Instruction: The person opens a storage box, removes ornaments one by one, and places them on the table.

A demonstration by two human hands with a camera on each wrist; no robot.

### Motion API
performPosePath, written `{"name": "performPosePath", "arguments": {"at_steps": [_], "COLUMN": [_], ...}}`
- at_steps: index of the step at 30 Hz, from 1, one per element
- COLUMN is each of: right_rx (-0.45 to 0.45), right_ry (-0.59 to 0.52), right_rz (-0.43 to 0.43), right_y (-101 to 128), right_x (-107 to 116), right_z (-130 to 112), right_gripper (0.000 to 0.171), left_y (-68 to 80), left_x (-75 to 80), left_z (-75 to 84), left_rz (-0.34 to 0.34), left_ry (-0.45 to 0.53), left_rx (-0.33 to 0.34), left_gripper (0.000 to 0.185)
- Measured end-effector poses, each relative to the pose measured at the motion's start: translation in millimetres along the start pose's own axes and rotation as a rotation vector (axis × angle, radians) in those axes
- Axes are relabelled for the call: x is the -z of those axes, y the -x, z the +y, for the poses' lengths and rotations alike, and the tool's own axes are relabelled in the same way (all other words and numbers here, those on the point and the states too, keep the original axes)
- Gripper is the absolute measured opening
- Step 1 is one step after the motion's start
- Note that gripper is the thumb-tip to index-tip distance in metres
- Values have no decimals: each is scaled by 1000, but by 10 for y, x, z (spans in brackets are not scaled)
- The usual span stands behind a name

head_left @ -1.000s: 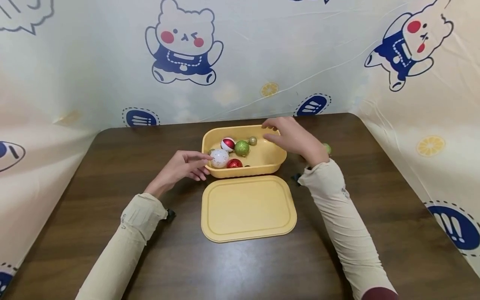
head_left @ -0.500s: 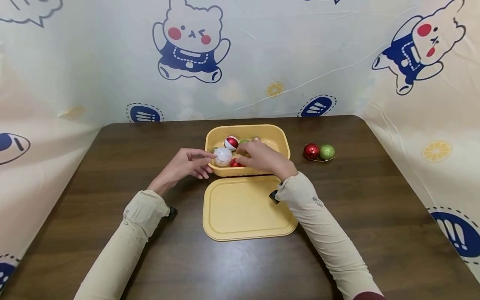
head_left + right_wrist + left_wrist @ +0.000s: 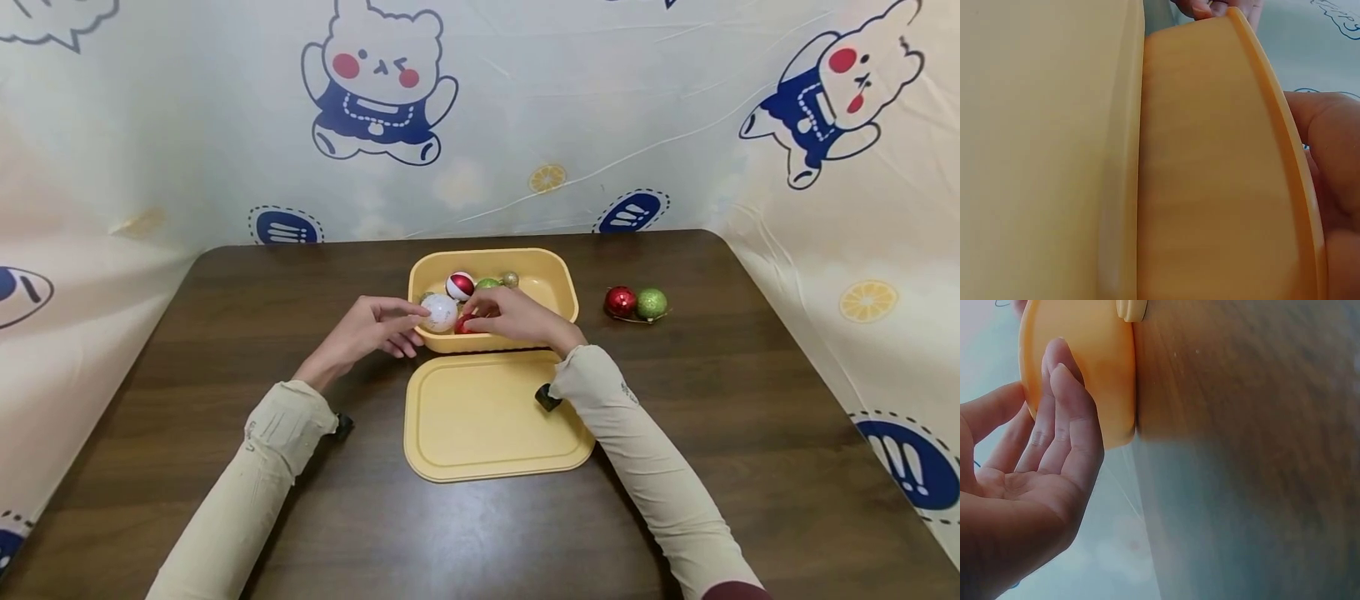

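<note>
Over the unlabelled yellow tub (image 3: 558, 279), right hand (image 3: 513, 321) pinches a red bauble (image 3: 462, 326); left hand (image 3: 367, 333) rests spread.

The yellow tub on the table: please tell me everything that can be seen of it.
The yellow tub is a rounded rectangular container, apparently matte plastic, standing upright and open on the dark wooden table. Several ornament balls lie inside. Its flat matching lid lies just in front, at its near wall. The left hand touches its left end; the right hand reaches over the near rim into it.
</note>
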State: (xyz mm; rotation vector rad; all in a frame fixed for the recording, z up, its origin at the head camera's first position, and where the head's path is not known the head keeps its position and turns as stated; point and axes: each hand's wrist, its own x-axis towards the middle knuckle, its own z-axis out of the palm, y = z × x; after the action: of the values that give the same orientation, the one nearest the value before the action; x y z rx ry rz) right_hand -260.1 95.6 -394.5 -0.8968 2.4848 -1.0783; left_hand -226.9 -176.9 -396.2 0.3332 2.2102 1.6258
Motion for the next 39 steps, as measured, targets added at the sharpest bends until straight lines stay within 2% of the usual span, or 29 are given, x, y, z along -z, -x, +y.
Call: {"name": "performPosePath", "arguments": {"at_steps": [10, 18, 25, 30, 35, 39], "right_rx": [-5, -13, 21, -10, -34, -2], "right_ry": [16, 7, -13, 16, 41, 58], "right_rz": [16, 93, 124, 174, 211, 214], "right_y": [40, 141, 251, 373, 447, 473], "right_x": [65, 255, 422, 539, 568, 550], "right_z": [-60, -114, -199, -239, -256, -252], "right_gripper": [23, 22, 24, 28, 31, 33], "left_y": [-2, -6, 0, 8, 5, 9], "left_x": [-3, 3, 5, -14, -22, -4], "left_z": [11, 18, 5, 11, 8, 14], "left_rz": [7, -1, 0, -6, -19, -3], "left_ry": [-7, -9, -15, -4, 7, 1], "left_rx": [10, -4, 8, 3, -10, -5], "left_gripper": [31, 30, 31, 31, 31, 30]}}
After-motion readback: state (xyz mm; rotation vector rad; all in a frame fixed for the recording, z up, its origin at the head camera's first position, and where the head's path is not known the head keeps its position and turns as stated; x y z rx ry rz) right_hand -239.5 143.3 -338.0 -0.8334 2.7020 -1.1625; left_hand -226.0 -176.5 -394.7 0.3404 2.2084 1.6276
